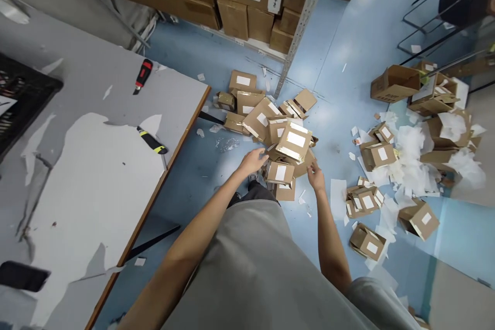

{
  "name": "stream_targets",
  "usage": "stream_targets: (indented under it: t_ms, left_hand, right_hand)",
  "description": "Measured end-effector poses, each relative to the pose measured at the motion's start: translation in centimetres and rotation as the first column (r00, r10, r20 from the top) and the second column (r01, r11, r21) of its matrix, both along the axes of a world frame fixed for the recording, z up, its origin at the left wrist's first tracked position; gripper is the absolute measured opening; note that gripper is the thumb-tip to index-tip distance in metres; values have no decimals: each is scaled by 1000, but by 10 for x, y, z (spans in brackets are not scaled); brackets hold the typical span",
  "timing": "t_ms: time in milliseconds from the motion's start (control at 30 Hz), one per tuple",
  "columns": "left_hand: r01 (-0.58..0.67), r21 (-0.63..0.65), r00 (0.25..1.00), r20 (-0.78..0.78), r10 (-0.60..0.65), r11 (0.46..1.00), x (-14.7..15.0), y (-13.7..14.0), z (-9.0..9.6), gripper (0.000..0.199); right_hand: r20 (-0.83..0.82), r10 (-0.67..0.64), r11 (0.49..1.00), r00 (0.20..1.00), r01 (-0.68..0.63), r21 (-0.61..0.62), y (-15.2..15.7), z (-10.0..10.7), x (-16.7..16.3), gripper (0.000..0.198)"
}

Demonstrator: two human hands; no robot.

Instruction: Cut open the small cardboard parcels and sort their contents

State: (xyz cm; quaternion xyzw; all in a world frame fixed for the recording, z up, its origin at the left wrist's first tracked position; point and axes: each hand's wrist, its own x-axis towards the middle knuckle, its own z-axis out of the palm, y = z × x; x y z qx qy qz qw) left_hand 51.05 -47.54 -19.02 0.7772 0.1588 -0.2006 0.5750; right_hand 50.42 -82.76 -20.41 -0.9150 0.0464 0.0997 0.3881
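The left hand has its fingers parted, near the left side of a labelled box lying atop the carton pile. Beyond it, the right hand spreads loosely; whether its fingertips touch cardboard is hard to tell.

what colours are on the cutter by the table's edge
The cutter is black and yellow, best seen in the head view.
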Motion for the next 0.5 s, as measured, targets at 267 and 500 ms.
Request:
stream_targets:
  t_ms: [267, 500]
  left_hand:
    - [-298, -50, 943, -173, 285, 953, -161, 63, 19, 70]
    - [-717, -15, 689, -167, 705, 697, -273, 80, 63, 72]
  right_hand:
    - [-261, 226, 974, 939, -222, 45, 84, -25, 0, 55]
    - [-286, 581, 812, 762, -569, 133, 193, -16, 15, 49]
